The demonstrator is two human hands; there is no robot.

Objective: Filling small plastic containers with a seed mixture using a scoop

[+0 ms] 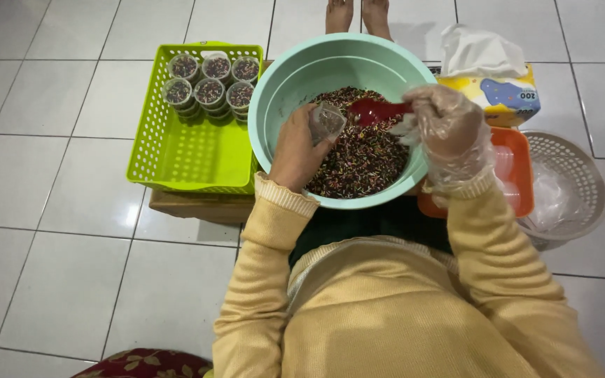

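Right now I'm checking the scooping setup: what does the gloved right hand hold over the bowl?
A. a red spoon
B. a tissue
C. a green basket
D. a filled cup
A: the right hand in its clear glove grips a red spoon over the sprinkles in the mint bowl.

Bare left hand point(295, 150) curled closed, gloved right hand point(446, 122) gripping

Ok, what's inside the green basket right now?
Six small clear cups filled with dark sprinkles sit in the far corner of the green basket. Some appear stacked, so cups beneath are hidden.
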